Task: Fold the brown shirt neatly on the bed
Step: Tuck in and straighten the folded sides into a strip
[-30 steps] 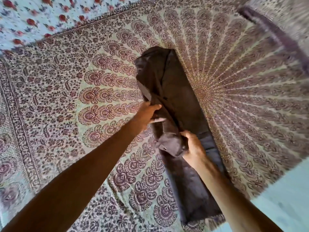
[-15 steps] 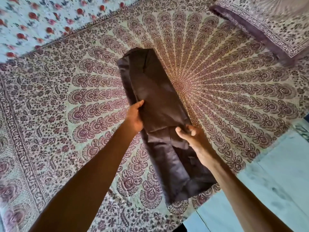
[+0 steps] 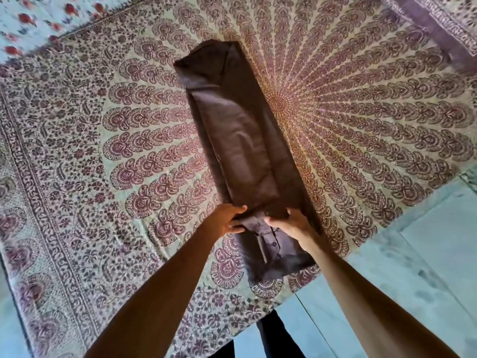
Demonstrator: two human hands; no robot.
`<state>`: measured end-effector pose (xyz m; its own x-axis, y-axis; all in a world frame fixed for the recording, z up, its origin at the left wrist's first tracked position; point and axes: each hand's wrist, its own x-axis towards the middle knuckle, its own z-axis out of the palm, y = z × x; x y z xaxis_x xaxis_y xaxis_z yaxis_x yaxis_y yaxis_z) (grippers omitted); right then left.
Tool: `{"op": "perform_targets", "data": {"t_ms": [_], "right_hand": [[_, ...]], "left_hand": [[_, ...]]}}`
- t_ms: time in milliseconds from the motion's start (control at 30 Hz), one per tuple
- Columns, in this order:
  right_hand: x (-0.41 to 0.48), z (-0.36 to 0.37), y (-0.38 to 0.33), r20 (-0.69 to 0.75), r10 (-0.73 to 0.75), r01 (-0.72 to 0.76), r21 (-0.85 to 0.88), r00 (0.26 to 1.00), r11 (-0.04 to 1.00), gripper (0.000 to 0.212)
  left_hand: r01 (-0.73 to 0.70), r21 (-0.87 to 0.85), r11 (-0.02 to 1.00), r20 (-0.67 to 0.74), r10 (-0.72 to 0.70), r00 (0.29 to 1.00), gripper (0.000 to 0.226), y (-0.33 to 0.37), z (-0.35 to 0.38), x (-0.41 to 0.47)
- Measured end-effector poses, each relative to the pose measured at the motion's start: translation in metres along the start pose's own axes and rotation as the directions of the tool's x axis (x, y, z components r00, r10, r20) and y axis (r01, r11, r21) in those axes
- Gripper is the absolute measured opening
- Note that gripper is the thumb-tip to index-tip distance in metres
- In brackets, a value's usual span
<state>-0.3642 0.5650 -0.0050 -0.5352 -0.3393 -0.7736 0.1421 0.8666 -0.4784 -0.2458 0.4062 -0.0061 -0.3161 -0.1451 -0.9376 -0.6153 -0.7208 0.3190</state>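
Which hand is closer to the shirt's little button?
Right. The right hand grips the brown shirt just beside the button; the left hand grips its opposite edge.

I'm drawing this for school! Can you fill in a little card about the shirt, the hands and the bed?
shirt: brown, folded into a long strip, flat on bedspread
left grip: pinches shirt's left edge, near end
right grip: holds shirt's right edge, near end
bedspread: round patterned print
pillow: top right corner
floor: pale tiles, lower right
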Motion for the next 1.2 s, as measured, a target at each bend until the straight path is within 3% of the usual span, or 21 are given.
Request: {"op": "perform_targets", "data": {"t_ms": [67, 167, 300, 467, 700, 867, 1033, 1200], "right_hand": [[-0.002, 0.002, 0.010, -0.013, -0.018, 0.016, -0.141, 1.000, 0.990, 0.045], [-0.008, 0.004, 0.013, -0.036, -0.040, 0.037, -0.079, 0.999, 0.996, 0.034], [-0.012, 0.006, 0.019, -0.034, -0.057, 0.047, -0.235, 0.998, 0.971, 0.038], [-0.015, 0.002, 0.009, -0.154, -0.127, 0.055, -0.405, 0.980, 0.913, 0.040], [0.001, -0.005, -0.019, -0.016, -0.009, -0.001, -0.543, 1.000, 0.840, 0.034], [-0.004, -0.011, -0.046, -0.104, -0.081, -0.004, -0.638, 0.991, 0.770, 0.051], [0.035, -0.016, -0.112, -0.162, -0.266, 0.172, -0.439, 0.950, 0.882, 0.031], [0.105, -0.006, -0.189, -0.200, -0.450, 0.341, -0.417, 0.870, 0.843, 0.018]], "left_hand": [[-0.003, -0.016, 1.000, -0.007, 0.002, 1.000, 0.011, -0.013, -0.001, 0.002], [-0.047, -0.100, 0.994, -0.043, 0.043, 0.998, 0.013, -0.021, 0.000, 0.002], [-0.084, 0.171, 0.982, -0.105, 0.103, 0.989, 0.021, -0.035, -0.004, 0.006], [-0.090, 0.260, 0.961, -0.108, 0.121, 0.987, 0.024, -0.037, -0.012, 0.013], [0.005, 0.401, 0.916, -0.048, 0.015, 0.999, 0.022, -0.015, -0.025, 0.009], [0.011, 0.573, 0.820, 0.055, -0.052, 0.997, 0.021, 0.008, -0.036, 0.003], [-0.196, 0.479, 0.856, -0.081, 0.265, 0.961, 0.010, 0.079, -0.065, 0.036], [-0.348, 0.458, 0.818, -0.281, 0.505, 0.816, 0.024, 0.174, -0.080, 0.075]]}}
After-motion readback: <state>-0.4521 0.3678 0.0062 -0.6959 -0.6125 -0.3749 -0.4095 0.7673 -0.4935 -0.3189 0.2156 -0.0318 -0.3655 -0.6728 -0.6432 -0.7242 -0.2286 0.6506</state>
